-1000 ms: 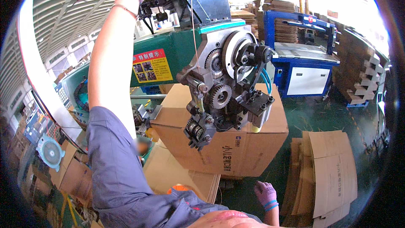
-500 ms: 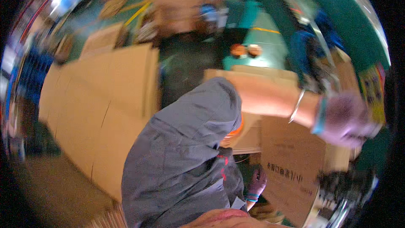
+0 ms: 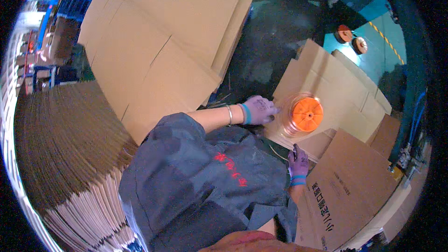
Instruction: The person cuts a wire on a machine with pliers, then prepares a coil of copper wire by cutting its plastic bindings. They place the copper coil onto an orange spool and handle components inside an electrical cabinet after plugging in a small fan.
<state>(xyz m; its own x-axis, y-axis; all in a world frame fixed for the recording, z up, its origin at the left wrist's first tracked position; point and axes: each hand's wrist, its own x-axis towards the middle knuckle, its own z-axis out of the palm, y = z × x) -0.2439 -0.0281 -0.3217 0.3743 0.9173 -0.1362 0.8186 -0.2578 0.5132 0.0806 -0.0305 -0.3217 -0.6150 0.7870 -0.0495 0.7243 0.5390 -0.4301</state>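
My left hand [image 3: 257,110], in a purple glove with a teal cuff and a bangle at the wrist, reaches to the left side of an orange spool [image 3: 308,114]. Its fingers are partly stretched and their tips blur at the spool's clear winding; whether they touch is unclear. The spool lies flat on stacked cardboard sheets [image 3: 345,88]. Lower right, my right hand [image 3: 298,163], gloved likewise, has its fingers bent together beside the sheets' near edge. A thin pale strip [image 3: 278,153] runs to these fingers; their grip on it is hard to make out.
A large cardboard stack [image 3: 154,42] fills the upper left, with edge-on cardboard bundles [image 3: 70,149] below it. To the right leans a printed brown carton panel [image 3: 345,191]. Two small orange-and-brown reels [image 3: 352,39] stand on the green floor beyond.
My left hand has come back from the far right to beside the orange spool. The view has turned, bringing the spool into full sight. My right hand stays low near the cardboard.
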